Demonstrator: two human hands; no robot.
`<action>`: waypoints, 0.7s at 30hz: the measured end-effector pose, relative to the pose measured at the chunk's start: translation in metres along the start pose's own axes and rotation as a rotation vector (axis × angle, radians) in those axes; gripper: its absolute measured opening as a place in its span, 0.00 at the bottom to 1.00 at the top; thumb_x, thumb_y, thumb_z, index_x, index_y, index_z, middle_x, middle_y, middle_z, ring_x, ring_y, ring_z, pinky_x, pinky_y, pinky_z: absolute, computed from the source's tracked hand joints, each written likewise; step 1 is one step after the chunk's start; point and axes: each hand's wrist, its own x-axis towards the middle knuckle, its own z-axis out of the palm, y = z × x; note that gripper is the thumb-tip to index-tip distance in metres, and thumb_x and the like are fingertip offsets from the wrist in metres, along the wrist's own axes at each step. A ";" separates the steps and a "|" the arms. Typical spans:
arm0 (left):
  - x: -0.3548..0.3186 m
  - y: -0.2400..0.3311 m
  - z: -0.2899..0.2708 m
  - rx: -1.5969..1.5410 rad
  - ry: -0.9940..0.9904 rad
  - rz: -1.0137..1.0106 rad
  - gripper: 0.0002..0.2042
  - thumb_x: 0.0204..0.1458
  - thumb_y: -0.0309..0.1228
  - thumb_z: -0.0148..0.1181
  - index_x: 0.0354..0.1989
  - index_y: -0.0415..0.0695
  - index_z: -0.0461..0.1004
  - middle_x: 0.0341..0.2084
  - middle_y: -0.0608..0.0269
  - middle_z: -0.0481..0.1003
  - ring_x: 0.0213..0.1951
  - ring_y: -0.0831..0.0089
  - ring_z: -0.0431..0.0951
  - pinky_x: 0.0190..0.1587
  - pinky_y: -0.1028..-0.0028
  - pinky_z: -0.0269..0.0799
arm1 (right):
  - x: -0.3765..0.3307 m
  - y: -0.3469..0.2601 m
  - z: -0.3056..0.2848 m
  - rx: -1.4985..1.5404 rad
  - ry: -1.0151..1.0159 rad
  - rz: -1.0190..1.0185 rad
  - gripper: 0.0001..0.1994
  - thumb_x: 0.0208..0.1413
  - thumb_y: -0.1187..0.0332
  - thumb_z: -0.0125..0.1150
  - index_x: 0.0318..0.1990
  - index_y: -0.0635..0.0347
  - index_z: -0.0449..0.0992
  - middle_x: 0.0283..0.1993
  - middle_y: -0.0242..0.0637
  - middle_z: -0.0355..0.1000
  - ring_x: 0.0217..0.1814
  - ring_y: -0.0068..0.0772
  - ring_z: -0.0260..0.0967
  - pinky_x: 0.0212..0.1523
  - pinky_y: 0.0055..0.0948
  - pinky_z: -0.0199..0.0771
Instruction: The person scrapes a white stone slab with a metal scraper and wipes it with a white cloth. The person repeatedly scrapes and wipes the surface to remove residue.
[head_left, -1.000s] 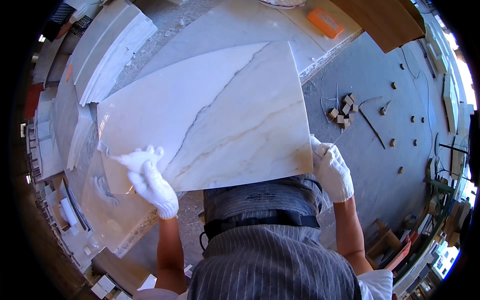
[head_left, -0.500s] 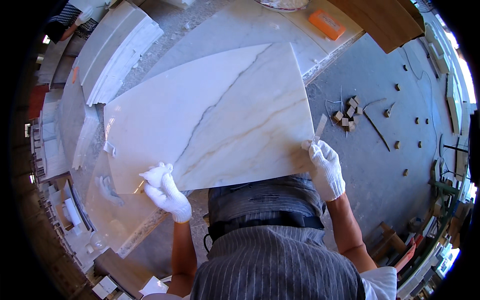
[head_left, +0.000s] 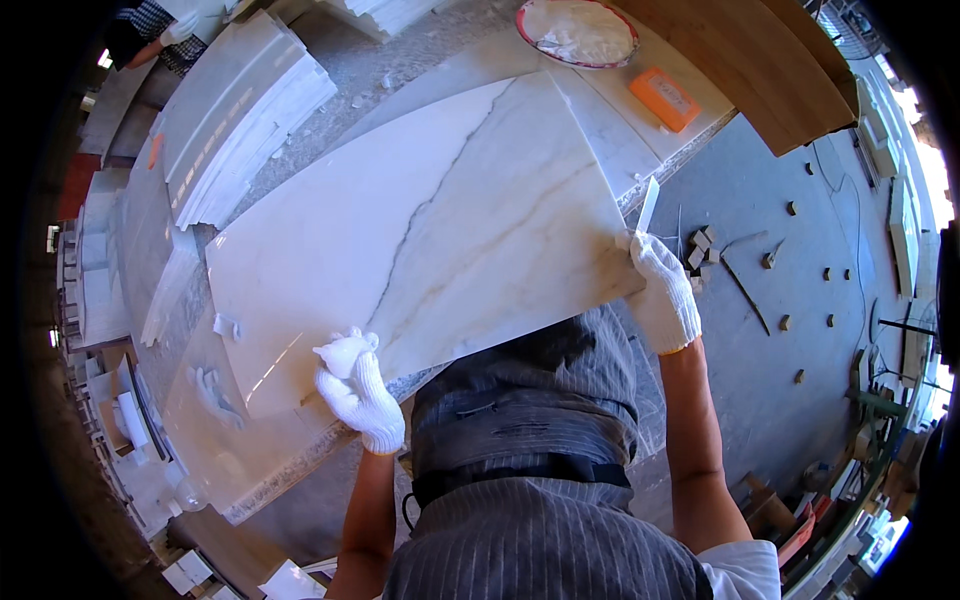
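A polished white marble slab [head_left: 480, 230] with grey and tan veins lies over the work table, its near edge close to my body. My left hand [head_left: 365, 400], in a white knit glove, is closed around a crumpled white wad [head_left: 347, 350] on the slab's near left part. At the slab's right corner is my right hand [head_left: 665, 295], also gloved. Its fingers are closed on a thin, flat, pale scraper-like strip [head_left: 649, 204], which points away from me. Whether those fingers also grip the slab's edge is hidden.
Beyond the slab are a red-rimmed basin [head_left: 577, 35] of white material, an orange box [head_left: 665, 99] and a cardboard box [head_left: 745, 60]. Stacked stone pieces [head_left: 240, 120] stand at far left. Small blocks [head_left: 702, 245] lie on the floor at right. Another person's gloved hand [head_left: 180, 28] shows at top left.
The view has shifted, bringing the basin further into it. The slab's right end has turned slightly away from me. The strip in my right hand now points further up.
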 end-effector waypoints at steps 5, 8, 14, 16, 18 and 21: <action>0.005 -0.005 -0.009 0.173 -0.153 0.133 0.22 0.59 0.17 0.53 0.60 0.30 0.56 0.51 0.45 0.71 0.50 0.59 0.76 0.57 0.60 0.73 | -0.006 -0.006 -0.037 -0.068 -0.134 0.010 0.15 0.62 0.63 0.63 0.51 0.62 0.77 0.48 0.37 0.76 0.47 0.32 0.74 0.47 0.32 0.76; 0.002 -0.004 -0.006 0.150 -0.139 0.090 0.21 0.58 0.17 0.52 0.59 0.30 0.56 0.46 0.46 0.73 0.51 0.59 0.75 0.60 0.58 0.69 | -0.025 -0.013 -0.065 -0.059 -0.205 0.083 0.17 0.59 0.62 0.66 0.49 0.65 0.77 0.47 0.48 0.78 0.43 0.37 0.79 0.46 0.34 0.82; 0.009 0.007 -0.005 0.153 -0.212 0.127 0.16 0.59 0.18 0.50 0.55 0.30 0.60 0.41 0.48 0.75 0.53 0.59 0.73 0.64 0.56 0.63 | -0.078 -0.009 -0.063 -0.194 -0.237 0.299 0.20 0.59 0.55 0.66 0.44 0.66 0.78 0.44 0.46 0.78 0.41 0.34 0.79 0.43 0.36 0.82; 0.011 0.007 -0.008 0.203 -0.253 0.168 0.17 0.60 0.19 0.49 0.57 0.29 0.59 0.42 0.48 0.74 0.51 0.59 0.73 0.62 0.57 0.65 | -0.083 -0.001 -0.047 -0.277 -0.298 0.376 0.16 0.62 0.60 0.61 0.45 0.68 0.76 0.44 0.44 0.78 0.40 0.31 0.78 0.42 0.33 0.81; 0.012 0.005 -0.010 0.259 -0.250 0.206 0.20 0.62 0.20 0.47 0.61 0.28 0.57 0.44 0.48 0.73 0.48 0.60 0.74 0.58 0.58 0.70 | -0.084 0.006 -0.027 -0.304 -0.354 0.426 0.12 0.64 0.64 0.58 0.46 0.66 0.76 0.43 0.41 0.78 0.40 0.29 0.77 0.43 0.29 0.80; 0.010 0.002 -0.006 0.145 -0.173 0.136 0.19 0.62 0.20 0.47 0.61 0.28 0.57 0.45 0.49 0.72 0.46 0.61 0.74 0.59 0.57 0.69 | -0.084 0.008 0.005 -0.291 -0.439 0.454 0.10 0.65 0.67 0.57 0.46 0.64 0.75 0.43 0.37 0.77 0.42 0.26 0.76 0.44 0.26 0.79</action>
